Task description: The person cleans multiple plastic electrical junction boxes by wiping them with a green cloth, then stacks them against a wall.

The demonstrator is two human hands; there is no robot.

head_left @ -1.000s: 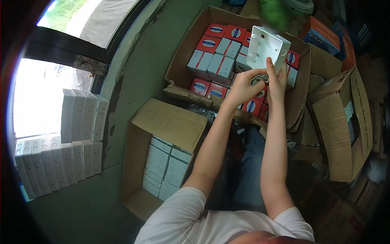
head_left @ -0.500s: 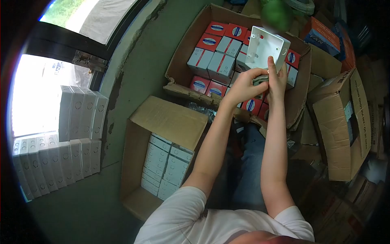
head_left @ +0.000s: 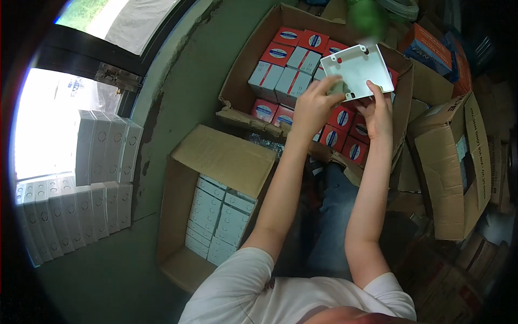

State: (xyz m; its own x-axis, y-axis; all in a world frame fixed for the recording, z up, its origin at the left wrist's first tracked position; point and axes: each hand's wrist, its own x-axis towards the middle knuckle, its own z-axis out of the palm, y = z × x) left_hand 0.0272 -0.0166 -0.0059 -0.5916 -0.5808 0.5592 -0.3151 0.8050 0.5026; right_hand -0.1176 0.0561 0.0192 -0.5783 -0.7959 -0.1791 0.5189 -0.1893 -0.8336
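A white square plastic box (head_left: pixel 362 70) is held over the large carton, its back face with small corner holes toward the camera. My right hand (head_left: pixel 377 110) grips its lower right corner, thumb on the face and fingers behind. At the lower left corner is my left hand (head_left: pixel 315 102), fingers bent and partly blurred; a small greenish thing (head_left: pixel 335 88) shows by its fingertips, too smeared to make out. Beneath both hands, red-and-white small boxes (head_left: pixel 264 75) fill the large cardboard carton (head_left: pixel 237 70).
A smaller carton (head_left: pixel 175 216) with white boxes (head_left: pixel 205 208) stands at lower left. White boxes (head_left: pixel 75 216) are stacked by the window. At the right are an open carton (head_left: pixel 442 173) and a blue-orange box (head_left: pixel 429 48). A green blurred object (head_left: pixel 367 20) hangs above.
The white box has turned from its open side to its back face. My left hand has shifted left and up, and my right hand slightly right.
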